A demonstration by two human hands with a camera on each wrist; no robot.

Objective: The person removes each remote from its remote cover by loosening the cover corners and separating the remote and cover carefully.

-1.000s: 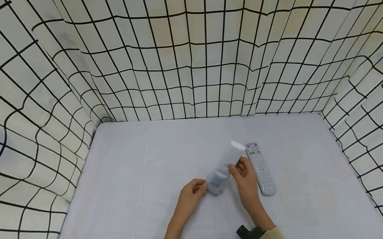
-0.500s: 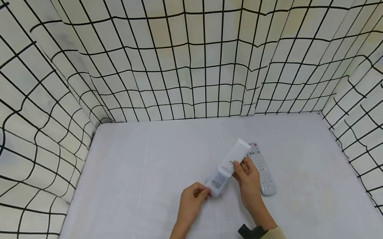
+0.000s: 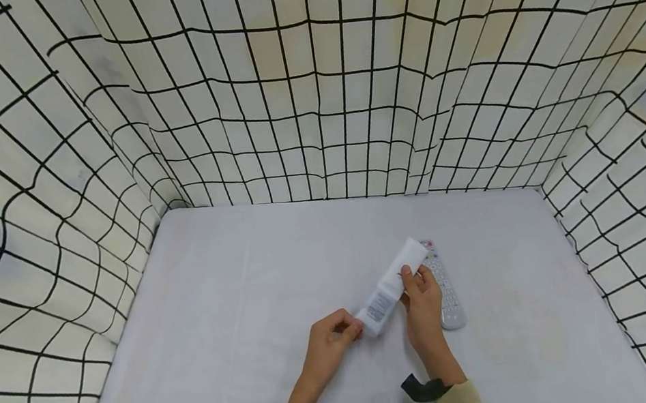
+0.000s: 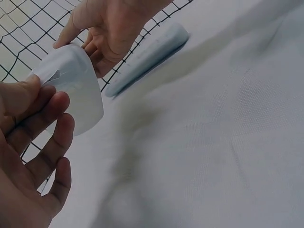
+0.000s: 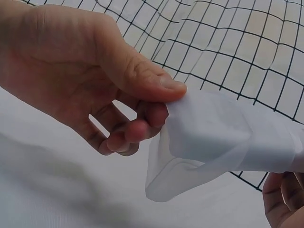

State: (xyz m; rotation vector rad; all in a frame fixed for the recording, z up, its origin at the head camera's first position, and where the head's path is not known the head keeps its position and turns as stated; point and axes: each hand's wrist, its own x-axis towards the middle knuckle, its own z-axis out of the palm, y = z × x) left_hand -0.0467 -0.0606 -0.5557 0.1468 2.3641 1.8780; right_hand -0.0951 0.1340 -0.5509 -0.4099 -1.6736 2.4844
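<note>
My left hand (image 3: 332, 346) pinches the near end of a white, elongated packet in a translucent plastic wrapper (image 3: 411, 252). A dark printed label (image 3: 380, 306) faces up on it. My right hand (image 3: 423, 304) holds the packet from its right side, thumb on top, and the far end sticks out beyond the fingers. In the left wrist view the wrapper's rounded end (image 4: 80, 107) shows a small fold by the left thumb. The right wrist view has a loose flap of wrapper (image 5: 166, 185) hanging under the packet, with the left thumb (image 5: 161, 86) and fingertips at its corner. What is inside is hidden.
A pale remote control (image 3: 453, 312) lies just right of the right hand, its upper part partly covered by packet and fingers. White cloth covers the table (image 3: 239, 309). Walls of black netting over white sheets (image 3: 308, 93) enclose the back and sides.
Between both hands the packet has rolled, so its printed label now faces up clearly. Packet and hands have shifted slightly to the right, and the far end now overlaps the remote control.
</note>
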